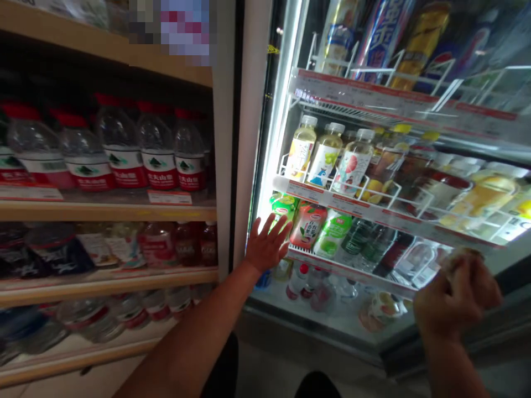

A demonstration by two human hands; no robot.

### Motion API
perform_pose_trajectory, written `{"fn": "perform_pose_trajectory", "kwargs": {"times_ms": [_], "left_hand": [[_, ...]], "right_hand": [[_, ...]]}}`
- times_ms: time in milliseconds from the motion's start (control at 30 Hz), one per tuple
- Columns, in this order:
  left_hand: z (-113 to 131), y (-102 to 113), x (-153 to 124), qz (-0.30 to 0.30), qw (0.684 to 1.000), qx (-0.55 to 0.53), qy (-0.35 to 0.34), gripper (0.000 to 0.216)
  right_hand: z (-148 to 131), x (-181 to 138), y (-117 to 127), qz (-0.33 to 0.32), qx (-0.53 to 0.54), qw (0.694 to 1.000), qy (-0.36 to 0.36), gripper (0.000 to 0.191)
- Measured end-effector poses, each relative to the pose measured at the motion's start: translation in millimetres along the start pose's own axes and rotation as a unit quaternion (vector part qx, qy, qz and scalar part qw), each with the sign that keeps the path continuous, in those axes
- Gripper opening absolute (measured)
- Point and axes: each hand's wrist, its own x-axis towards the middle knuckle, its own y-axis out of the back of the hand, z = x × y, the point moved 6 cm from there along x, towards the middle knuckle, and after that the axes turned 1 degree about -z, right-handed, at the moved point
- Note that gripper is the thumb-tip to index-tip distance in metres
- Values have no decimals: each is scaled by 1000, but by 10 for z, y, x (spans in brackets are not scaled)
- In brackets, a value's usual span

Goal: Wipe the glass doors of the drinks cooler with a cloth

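Note:
My left hand (267, 247) reaches toward the left side of a lit drinks fridge, its fingers spread and nothing in them. Just behind those fingertips stands a green bottle (282, 203), partly covered by the hand. An orange-red bottle (308, 225) and a green-and-white bottle (333, 232) stand to its right on the same shelf. On the right, my right hand (454, 293) is closed in front of the fridge. A small pale brownish thing (467, 255) shows at the top of its fingers, too blurred to name.
Tea and juice bottles (352, 163) line the fridge shelf above, behind a white wire rail (384, 190). Several fallen or leaning bottles lie on the fridge floor. At the left, a wooden shelf (103, 213) beside the fridge frame (253, 110) holds red-capped water bottles (155, 149).

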Motion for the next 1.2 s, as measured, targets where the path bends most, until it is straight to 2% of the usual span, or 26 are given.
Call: {"fn": "perform_pose_trajectory", "kwargs": {"times_ms": [100, 167, 233, 367, 433, 500, 567, 633, 767, 833, 933, 1033, 1100, 1200], "left_hand": [[6, 3, 3, 2, 1000, -3, -7, 53], [7, 8, 6, 3, 1000, -4, -9, 51], [11, 9, 9, -2, 1000, -1, -8, 52], [23, 27, 18, 1, 1000, 0, -8, 54], [25, 41, 24, 8, 1000, -6, -10, 52], [24, 47, 29, 12, 1000, -9, -14, 51], [20, 46, 30, 13, 1000, -8, -17, 51], [17, 42, 25, 13, 1000, -10, -19, 50], [18, 31, 14, 9, 1000, -10, -18, 49], [23, 27, 13, 2, 1000, -2, -17, 49], [31, 34, 17, 3, 1000, 8, -19, 48], [27, 40, 18, 7, 1000, 15, -16, 46], [26, 37, 17, 5, 1000, 9, -17, 47], [22, 34, 14, 5, 1000, -8, -18, 51]], "right_hand": [[-539, -202, -62, -39, 35, 990, 129, 58], [-826, -266, -129, -88, 71, 978, 173, 65], [-1015, -147, -185, -90, 90, 974, 186, 63], [-1250, 253, -278, -21, 92, 981, 169, 50], [-1421, 235, -309, -18, 104, 980, 167, 49], [-1646, 51, -336, -56, 122, 973, 187, 52], [-1878, -160, -375, -121, 146, 955, 229, 54], [-2028, -209, -407, -151, 163, 941, 254, 54], [-2065, 195, -431, -70, 154, 967, 192, 44], [-2103, 301, -451, -55, 134, 975, 166, 45], [-2260, 138, -498, -123, 127, 967, 182, 59], [-2377, -30, -515, -176, 155, 944, 233, 58], [-2337, 80, -506, -145, 163, 947, 234, 53], [-2176, 361, -483, -59, 148, 969, 187, 44]]}}
